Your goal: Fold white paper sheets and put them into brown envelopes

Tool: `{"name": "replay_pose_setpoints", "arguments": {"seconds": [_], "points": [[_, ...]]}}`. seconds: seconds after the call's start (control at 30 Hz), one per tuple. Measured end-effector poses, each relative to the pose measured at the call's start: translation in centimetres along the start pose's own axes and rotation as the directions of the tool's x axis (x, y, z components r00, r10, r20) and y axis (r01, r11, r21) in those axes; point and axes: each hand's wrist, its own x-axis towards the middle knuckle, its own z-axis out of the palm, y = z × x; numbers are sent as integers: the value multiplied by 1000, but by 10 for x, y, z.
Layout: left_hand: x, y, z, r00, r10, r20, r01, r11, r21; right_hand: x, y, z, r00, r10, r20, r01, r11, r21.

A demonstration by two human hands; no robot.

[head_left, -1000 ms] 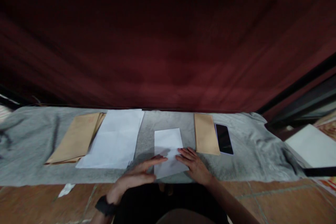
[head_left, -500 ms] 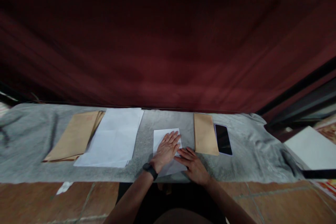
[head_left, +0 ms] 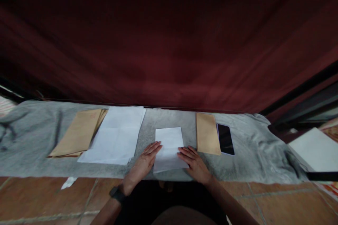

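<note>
A folded white sheet of paper (head_left: pixel 169 146) lies on the grey cloth (head_left: pixel 250 154) in front of me. My left hand (head_left: pixel 144 163) rests flat at the sheet's left edge, fingers stretched out. On the sheet's lower right corner lies my right hand (head_left: pixel 194 163), also flat with fingers spread. Neither hand grips anything. A black watch (head_left: pixel 117 194) is on my left wrist.
A stack of white sheets (head_left: pixel 116 135) and a pile of brown envelopes (head_left: pixel 79 133) lie to the left. One brown envelope (head_left: pixel 207 133) and a black phone (head_left: pixel 225 139) lie to the right. A dark red curtain (head_left: pixel 169 42) hangs behind. A white board (head_left: pixel 314 149) sits far right.
My left hand slid from the top of the folded sheet back down to its left edge. The right hand stayed at the lower right corner.
</note>
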Motion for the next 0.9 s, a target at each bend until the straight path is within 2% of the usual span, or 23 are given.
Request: {"name": "replay_pose_setpoints", "arguments": {"seconds": [0.13, 0.37, 0.53, 0.67, 0.77, 0.9], "points": [[-18, 4, -9, 1000, -11, -3, 11, 997, -81, 1, 3, 2, 998, 9, -55, -7, 999, 35], [-4, 18, -12, 995, -95, -31, 93, 993, -75, 9, -2, -5, 997, 37, -75, -30, 996, 85], [-4, 18, -9, 993, -113, -34, 108, 986, -130, 12, -11, -6, 994, 48, -98, -33, 988, 153], [-5, 15, -4, 982, -164, -97, 141, 968, -208, 13, -12, 0, 977, 141, -161, -110, 976, 186], [0, 19, -1, 943, -281, -178, 230, 937, -262, 20, -8, 5, 921, 301, -247, -252, 944, 212], [14, 30, -2, 852, -473, -224, 357, 839, -411, 36, -6, 8, 854, 440, -277, -389, 894, 223]]}}
